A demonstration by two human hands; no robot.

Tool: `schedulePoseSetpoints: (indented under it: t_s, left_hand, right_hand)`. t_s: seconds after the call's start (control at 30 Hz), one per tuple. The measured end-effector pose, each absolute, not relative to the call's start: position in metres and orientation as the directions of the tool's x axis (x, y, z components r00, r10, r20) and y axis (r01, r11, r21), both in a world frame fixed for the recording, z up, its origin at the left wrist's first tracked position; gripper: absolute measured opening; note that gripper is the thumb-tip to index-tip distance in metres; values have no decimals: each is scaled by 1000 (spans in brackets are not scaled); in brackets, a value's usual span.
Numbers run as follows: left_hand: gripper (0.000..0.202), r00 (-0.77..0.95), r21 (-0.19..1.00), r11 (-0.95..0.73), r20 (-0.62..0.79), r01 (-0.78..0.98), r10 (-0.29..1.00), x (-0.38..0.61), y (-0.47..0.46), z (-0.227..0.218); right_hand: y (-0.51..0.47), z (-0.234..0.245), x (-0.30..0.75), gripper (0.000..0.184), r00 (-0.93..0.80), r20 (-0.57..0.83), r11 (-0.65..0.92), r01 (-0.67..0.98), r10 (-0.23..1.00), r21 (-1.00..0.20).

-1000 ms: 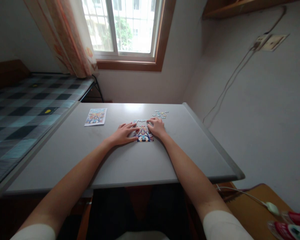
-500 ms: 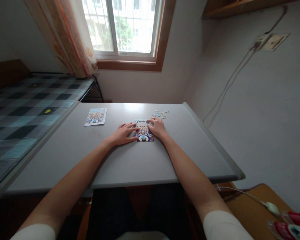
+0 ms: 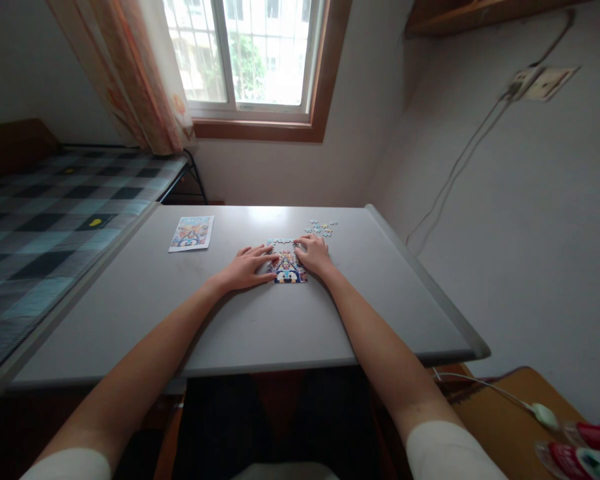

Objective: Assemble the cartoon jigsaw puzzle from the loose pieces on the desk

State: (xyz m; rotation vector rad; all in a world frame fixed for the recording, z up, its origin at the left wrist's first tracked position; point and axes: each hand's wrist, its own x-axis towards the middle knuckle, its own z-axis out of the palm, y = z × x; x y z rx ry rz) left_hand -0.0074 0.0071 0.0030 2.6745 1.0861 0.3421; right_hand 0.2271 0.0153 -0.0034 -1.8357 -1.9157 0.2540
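A partly assembled jigsaw puzzle [image 3: 287, 272] lies flat on the grey table [image 3: 270, 327], with a gap in its upper middle. My left hand [image 3: 249, 268] rests along its left edge, fingers spread and fingertips touching the pieces. At the right edge, my right hand [image 3: 314, 253] lies with bent, parted fingers on the puzzle's border; I see no piece held in it. Several loose jigsaw pieces [image 3: 321, 229] are scattered just beyond my right hand. A printed reference picture [image 3: 191, 234] lies farther left on the table.
A bed with a checked cover [image 3: 80, 200] stands left of the table. Ahead is a window [image 3: 250, 53] with a curtain [image 3: 130, 73]. At the lower right, a brown stool-like surface [image 3: 510, 413] carries a white charger [image 3: 545, 417] and bottles with red labels [image 3: 575, 460]. Cables hang on the right wall.
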Motion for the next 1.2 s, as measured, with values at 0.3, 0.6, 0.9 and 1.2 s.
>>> schedulePoseSetpoints:
  t_s: [0.3, 0.6, 0.9, 1.2]
  left_hand:
    - [63, 696, 307, -693, 119, 652, 708, -6, 7, 4]
    - [63, 697, 300, -694, 117, 655, 708, -7, 7, 4]
    - [63, 693, 301, -692, 121, 656, 710, -7, 7, 4]
    - [63, 699, 297, -699, 125, 651, 704, -7, 7, 3]
  right_hand:
    - [14, -2, 226, 31, 13, 209, 85, 889, 978, -450]
    - [15, -2, 227, 31, 9, 203, 85, 889, 979, -450]
    - [14, -1, 227, 32, 6, 193, 84, 888, 981, -453]
    - [14, -1, 226, 31, 6, 202, 88, 889, 979, -450]
